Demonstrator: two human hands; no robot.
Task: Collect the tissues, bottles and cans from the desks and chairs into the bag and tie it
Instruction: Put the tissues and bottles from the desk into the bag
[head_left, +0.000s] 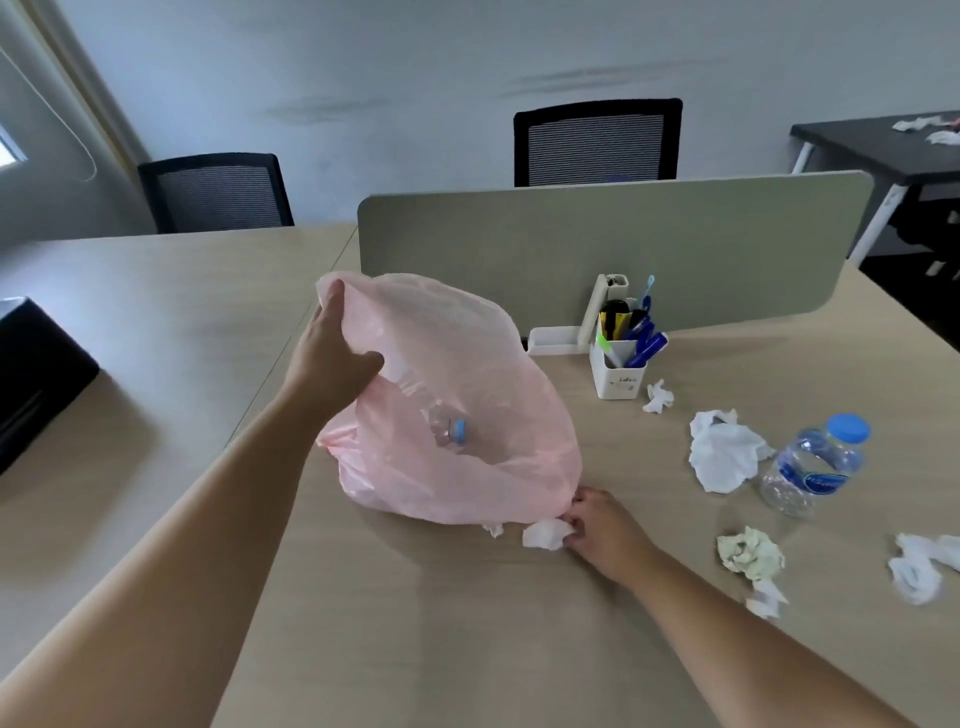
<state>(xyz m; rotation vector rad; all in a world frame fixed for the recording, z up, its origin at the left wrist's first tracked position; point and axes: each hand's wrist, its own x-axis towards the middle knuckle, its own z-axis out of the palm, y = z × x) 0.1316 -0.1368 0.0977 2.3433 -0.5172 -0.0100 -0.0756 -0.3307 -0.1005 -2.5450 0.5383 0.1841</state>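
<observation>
Left hand (332, 353) gripping pink bag (467, 415) rim, right hand (597, 530) pinching tissue (545, 535)

both forearms are bare, no sleeves in view, and each grip, left (332, 358) and right (602, 530), is ungloved.

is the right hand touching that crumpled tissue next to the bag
Touching. The head view shows the right hand with its fingertips closed on the white tissue lying at the pink bag's edge, no gap between them.

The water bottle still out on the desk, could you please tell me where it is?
In the head view, the water bottle stands on the right of the desk, beside a crumpled white tissue and right of the pink bag.
</observation>
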